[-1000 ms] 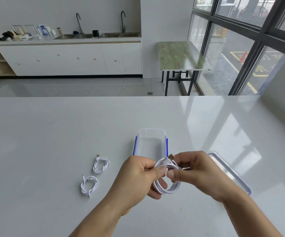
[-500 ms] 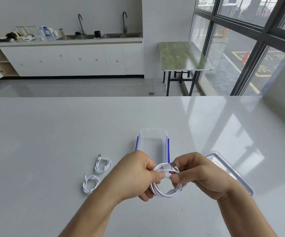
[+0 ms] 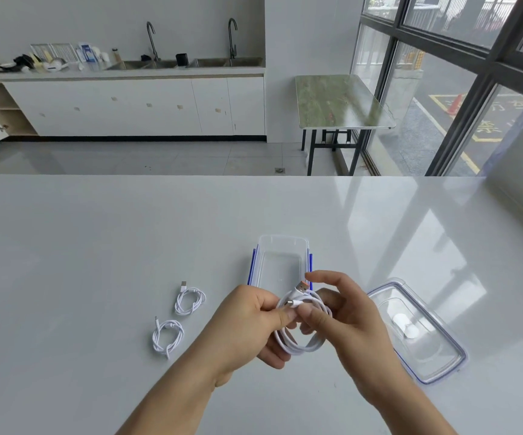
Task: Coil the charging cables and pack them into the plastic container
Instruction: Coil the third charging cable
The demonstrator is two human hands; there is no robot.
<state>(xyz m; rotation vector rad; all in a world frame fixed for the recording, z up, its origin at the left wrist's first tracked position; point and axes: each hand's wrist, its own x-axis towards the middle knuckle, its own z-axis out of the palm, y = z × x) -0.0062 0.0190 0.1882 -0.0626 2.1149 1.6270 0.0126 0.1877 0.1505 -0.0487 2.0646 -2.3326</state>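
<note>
- I am watching the left hand pinching the white cable coil at its top, thumb against fingers. I am reading that grip as the thing keeping the loops from springing apart.
- The right hand is pinching the loose end right beside that grip, with its upper fingers lifting clear. I am judging that it is tucking the tail round the loops to lock the coil.
- The coil is hanging above the table, just in front of the open plastic container. Nothing is showing inside the container, so the drop should be short.
- The lid is lying to the right, beside the right wrist and out of that path.
- Two coiled cables are waiting on the left, apart from the container, with open table lying all round them for a reach.
</note>
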